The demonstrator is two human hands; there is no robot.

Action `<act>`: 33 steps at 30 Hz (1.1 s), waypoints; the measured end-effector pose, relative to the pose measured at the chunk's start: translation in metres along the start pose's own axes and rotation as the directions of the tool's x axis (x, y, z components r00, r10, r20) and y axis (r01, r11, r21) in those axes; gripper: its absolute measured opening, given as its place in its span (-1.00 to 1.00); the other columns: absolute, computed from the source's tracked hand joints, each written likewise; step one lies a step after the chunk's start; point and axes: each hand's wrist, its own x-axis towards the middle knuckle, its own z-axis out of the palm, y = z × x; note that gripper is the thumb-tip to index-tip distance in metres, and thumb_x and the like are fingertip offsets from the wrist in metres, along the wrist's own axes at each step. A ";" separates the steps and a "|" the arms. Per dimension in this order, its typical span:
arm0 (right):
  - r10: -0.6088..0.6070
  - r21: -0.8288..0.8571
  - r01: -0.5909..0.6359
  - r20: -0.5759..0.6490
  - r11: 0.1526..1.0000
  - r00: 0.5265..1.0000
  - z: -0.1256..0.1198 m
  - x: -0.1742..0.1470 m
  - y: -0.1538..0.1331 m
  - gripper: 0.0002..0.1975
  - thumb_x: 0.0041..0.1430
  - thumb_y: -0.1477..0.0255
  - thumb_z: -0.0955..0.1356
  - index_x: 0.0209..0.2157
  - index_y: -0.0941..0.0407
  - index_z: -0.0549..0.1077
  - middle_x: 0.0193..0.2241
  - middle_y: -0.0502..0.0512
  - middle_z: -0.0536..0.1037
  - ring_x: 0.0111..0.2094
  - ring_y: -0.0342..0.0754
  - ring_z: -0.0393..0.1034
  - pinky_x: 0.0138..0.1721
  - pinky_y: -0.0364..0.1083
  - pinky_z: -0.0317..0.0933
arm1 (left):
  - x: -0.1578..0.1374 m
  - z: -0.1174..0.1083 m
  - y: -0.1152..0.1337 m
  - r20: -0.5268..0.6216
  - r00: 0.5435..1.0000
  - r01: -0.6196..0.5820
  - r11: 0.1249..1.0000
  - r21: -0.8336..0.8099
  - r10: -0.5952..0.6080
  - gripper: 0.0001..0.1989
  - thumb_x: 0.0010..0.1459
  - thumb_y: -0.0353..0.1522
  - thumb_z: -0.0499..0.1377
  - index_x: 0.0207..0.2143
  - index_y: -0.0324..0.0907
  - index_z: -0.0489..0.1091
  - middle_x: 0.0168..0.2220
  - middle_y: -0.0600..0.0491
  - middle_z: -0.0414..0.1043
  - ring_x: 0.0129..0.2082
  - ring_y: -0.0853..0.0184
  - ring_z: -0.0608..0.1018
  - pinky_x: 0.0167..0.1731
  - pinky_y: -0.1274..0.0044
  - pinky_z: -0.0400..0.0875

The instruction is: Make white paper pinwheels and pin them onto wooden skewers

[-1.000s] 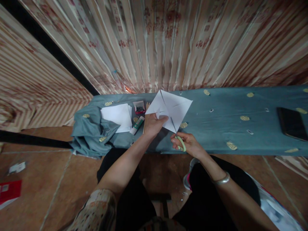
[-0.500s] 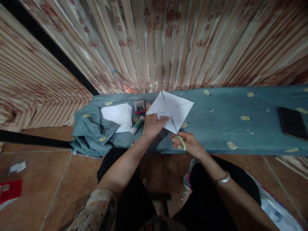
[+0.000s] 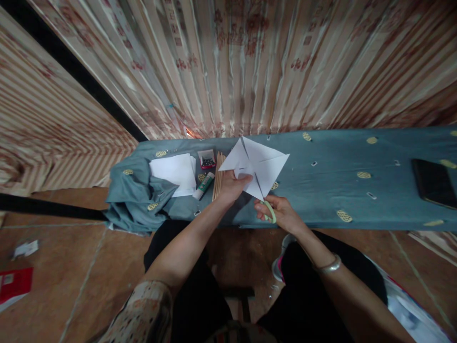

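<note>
A square sheet of white paper (image 3: 266, 163), turned with a corner toward me, is held above the cloth-covered bench. Dark slits run inward from its corners. My left hand (image 3: 233, 186) grips the sheet at its left lower side, thumb flat on top. In my right hand (image 3: 280, 210) is a pair of scissors with pale green handles (image 3: 270, 212); the fingers are wrapped round the loops. The scissors are at the near corner of the paper, and their blades are mostly hidden.
On the bench (image 3: 321, 190) lie wooden sticks (image 3: 217, 183), a glue stick (image 3: 203, 186), a small red box of dark pieces (image 3: 207, 160) and a stack of white paper (image 3: 173, 171). A black phone-like object (image 3: 433, 182) lies far right. A pleated curtain (image 3: 243, 71) hangs behind.
The paper and both hands have shifted very slightly to the right and toward me. Both grips stay the same.
</note>
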 end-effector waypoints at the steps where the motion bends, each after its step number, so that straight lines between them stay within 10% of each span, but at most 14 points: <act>1: 0.005 0.001 -0.005 -0.002 1.000 1.000 0.000 0.000 0.000 -0.49 -0.29 0.01 0.55 -0.44 0.14 0.49 -0.65 -0.04 0.50 -0.62 -0.19 0.33 -0.56 -0.18 0.21 | 0.000 0.000 0.001 0.004 1.000 -0.002 1.000 0.003 0.002 -0.64 -0.17 -0.48 0.29 -0.22 -0.18 0.46 -0.36 0.04 0.53 -0.36 0.25 0.54 -0.33 0.46 0.46; 33: 0.013 -0.012 -0.014 -0.013 1.000 1.000 0.000 0.001 -0.002 -0.49 -0.33 -0.01 0.55 -0.53 0.13 0.46 -0.66 -0.04 0.48 -0.63 -0.18 0.32 -0.55 -0.16 0.21 | -0.010 0.003 0.021 0.019 0.990 0.141 0.989 -0.040 -0.140 -0.83 -0.22 -0.51 0.29 -0.48 -0.22 0.41 -0.50 0.11 0.43 -0.48 0.37 0.42 -0.44 0.55 0.32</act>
